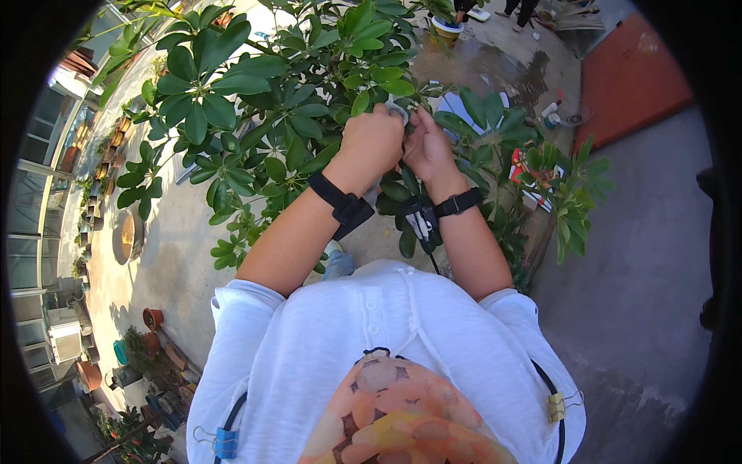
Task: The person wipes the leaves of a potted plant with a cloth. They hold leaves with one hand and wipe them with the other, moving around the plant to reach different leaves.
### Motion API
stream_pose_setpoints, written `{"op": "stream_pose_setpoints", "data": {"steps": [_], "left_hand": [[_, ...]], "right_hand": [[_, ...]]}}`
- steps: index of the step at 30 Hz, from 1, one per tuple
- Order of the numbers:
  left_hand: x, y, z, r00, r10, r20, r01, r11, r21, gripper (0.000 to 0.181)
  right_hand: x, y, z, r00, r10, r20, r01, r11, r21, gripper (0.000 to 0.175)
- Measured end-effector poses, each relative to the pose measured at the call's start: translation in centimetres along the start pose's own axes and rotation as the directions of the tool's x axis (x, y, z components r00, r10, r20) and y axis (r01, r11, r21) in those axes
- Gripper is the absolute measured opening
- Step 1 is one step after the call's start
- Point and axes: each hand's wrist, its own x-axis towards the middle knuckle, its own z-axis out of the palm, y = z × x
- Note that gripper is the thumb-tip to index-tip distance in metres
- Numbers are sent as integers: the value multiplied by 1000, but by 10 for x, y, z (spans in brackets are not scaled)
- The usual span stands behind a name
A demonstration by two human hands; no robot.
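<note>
My left hand (373,140) is closed around a pale grey cloth-like piece (398,112), which pokes out at the fingertips. Beside it, my right hand (428,146) is cupped palm-up with curled fingers at the same spot among the leaves. Whether the right fingers pinch a leaf or stem is hidden. Both hands reach into an umbrella plant (298,107) with glossy green leaflets. Black straps circle both wrists; the right one carries a small black device (422,225) with a cable.
Potted plants (104,168) line the glazed wall at left. A round planter (127,236) stands on concrete. At upper right are a bucket (446,32), people's legs (522,14), wet ground, bottles (552,113) and a red panel (632,81). Several pots (152,319) sit at lower left.
</note>
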Motion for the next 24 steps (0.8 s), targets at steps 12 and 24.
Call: {"op": "stream_pose_setpoints", "data": {"steps": [12,24], "left_hand": [[0,3,23,994,50,-97,-80,939,-336,30],[-62,-14,-21,997,54,62,-19,884,-467,39]], "right_hand": [[-17,-6,27,989,-143,26,142,989,48,76],[-22,-14,33,967,-252,-45,232,937,-263,61]]}}
